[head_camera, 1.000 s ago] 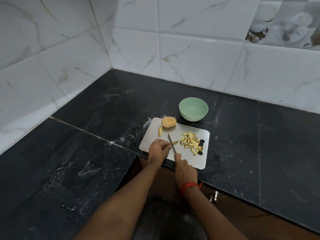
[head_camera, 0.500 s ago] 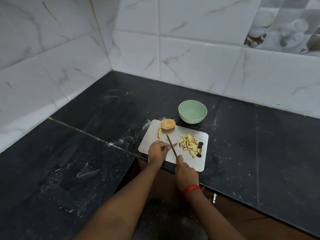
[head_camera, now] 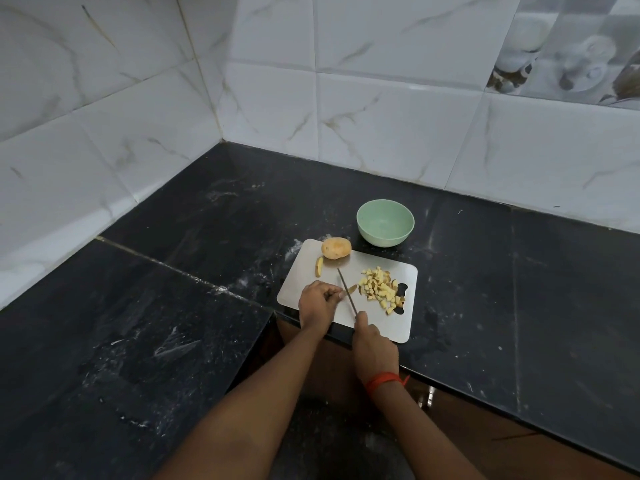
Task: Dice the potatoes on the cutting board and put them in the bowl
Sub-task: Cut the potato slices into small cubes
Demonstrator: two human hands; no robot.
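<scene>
Potato stock lies on a grey cutting board (head_camera: 388,327). From the left: a loose slice (head_camera: 319,266) and a whole potato (head_camera: 336,248) at the far corner. The left hand (head_camera: 320,304) has its fingers curled onto a small piece (head_camera: 352,289), which lies crosswise under the knife (head_camera: 347,294), whose blade points away from the person. The right hand (head_camera: 374,348) is wrapped round the handle. Further right are the diced pile (head_camera: 379,289) and, beyond it, an empty green bowl (head_camera: 360,216). Setting: black stone counter (head_camera: 173,306), white marbled wall tiles (head_camera: 381,116).
</scene>
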